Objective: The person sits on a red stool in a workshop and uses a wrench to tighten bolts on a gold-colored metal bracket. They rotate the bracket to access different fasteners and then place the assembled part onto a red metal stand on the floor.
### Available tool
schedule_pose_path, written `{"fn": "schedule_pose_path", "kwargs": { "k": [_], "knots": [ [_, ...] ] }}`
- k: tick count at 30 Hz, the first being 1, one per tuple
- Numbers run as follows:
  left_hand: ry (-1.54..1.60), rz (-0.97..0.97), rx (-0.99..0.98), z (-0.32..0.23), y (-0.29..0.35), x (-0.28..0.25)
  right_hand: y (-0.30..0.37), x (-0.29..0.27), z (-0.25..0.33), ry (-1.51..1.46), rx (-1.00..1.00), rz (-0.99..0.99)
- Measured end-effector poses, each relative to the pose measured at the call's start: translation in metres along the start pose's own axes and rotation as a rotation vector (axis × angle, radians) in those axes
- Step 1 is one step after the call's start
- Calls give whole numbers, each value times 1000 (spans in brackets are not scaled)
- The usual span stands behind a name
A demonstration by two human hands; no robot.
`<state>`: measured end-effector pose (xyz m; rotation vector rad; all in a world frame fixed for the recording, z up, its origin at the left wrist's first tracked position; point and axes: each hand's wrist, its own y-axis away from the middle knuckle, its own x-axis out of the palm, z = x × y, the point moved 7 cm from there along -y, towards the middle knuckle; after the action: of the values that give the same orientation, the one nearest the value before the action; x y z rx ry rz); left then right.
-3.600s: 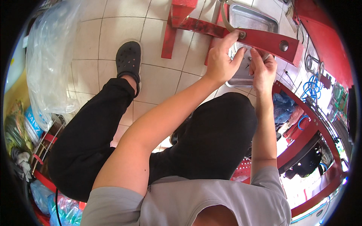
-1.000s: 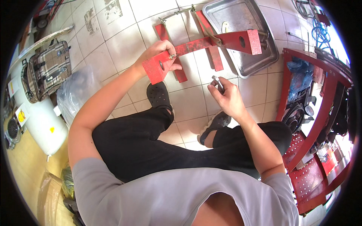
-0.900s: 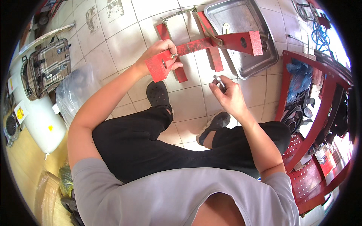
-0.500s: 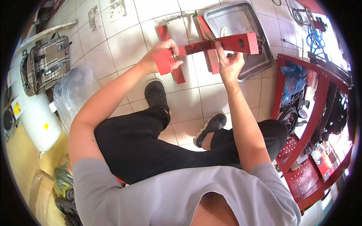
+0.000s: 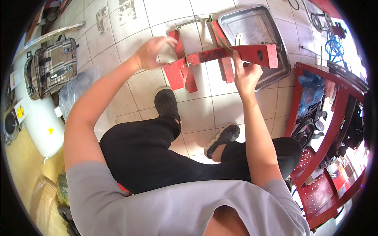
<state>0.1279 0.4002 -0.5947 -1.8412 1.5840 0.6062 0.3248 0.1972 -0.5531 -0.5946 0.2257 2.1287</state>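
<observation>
In front of me a red metal stand [image 5: 208, 56] stands on the tiled floor, with worn dark patches along its crossbar. A thin metal rod linkage [image 5: 193, 21] runs along its far side, and a narrow strip [image 5: 221, 38] slopes down to the crossbar near my right hand. My right hand [image 5: 249, 76] grips the stand near its block-shaped right end, thumb on the near side; some fingers are hidden underneath. Just off the left end, my left hand [image 5: 151, 53] hangs in the air, slightly blurred, fingers apart and holding nothing.
A grey metal tray [image 5: 252, 23] lies behind the stand's right end. To the right are a red metal rack [image 5: 334, 122] with blue plastic [image 5: 310, 92] and a coiled blue cable [image 5: 332, 41]. At left sit a plaid bag [image 5: 53, 67], a clear plastic bag [image 5: 80, 88] and a white tank [image 5: 39, 126].
My left hand has let go of the stand's left end and moved up and left, its fingers spreading. My right hand keeps its hold. The whole view has shifted slightly.
</observation>
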Motion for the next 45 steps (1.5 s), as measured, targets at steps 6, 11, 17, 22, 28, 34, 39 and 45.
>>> {"fn": "schedule_pose_path", "kwargs": {
  "k": [6,11,17,22,28,34,39,45],
  "knots": [
    [51,-63,-834,182,-39,33,0,-4,-3,56,15,-10],
    [402,276,-1006,205,-76,84,0,-2,2,50,-6,8],
    [551,364,-1136,198,-88,100,-1,-2,0,-15,-27,-26],
    [450,221,-911,189,-118,29,1,-5,-3,-1,-9,-36],
    [293,-47,-723,143,-141,-112,5,-3,-5,18,44,-22],
    [153,-194,-598,-6,-142,-178,3,-10,3,49,60,0],
    [295,-348,-458,-39,-132,-180,17,-27,-4,-68,49,-84],
    [580,-419,-548,-25,-129,-164,69,-18,-9,-78,280,201]
  ]
}}
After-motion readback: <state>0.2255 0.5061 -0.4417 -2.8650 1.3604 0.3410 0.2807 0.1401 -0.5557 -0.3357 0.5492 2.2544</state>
